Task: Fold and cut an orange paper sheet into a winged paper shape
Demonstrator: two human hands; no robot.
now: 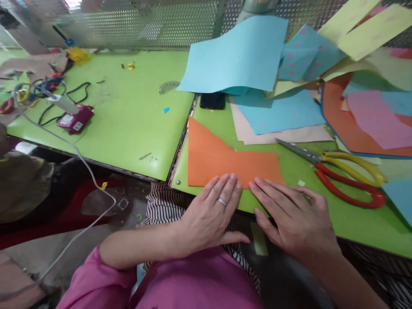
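The left hand [210,214] and right hand [294,216] lie flat, apart, atop angular orange paper [225,162]; uneven pressure beneath them could skew it.

The green desk [128,107] bears orange paper [222,163], scissors [317,160], a pale pink sheet [286,137], a phone [213,101], a purple box [76,119] and a blue scrap [166,110].

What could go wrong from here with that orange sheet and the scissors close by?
Uneven pressure from the left hand and right hand, both touching the near edge of the orange sheet, could skew it.

The scissors lie just beyond the right hand; a sideways sweep might knock them.

The dark phone, partly covered by a blue sheet, could be overlooked and bumped.
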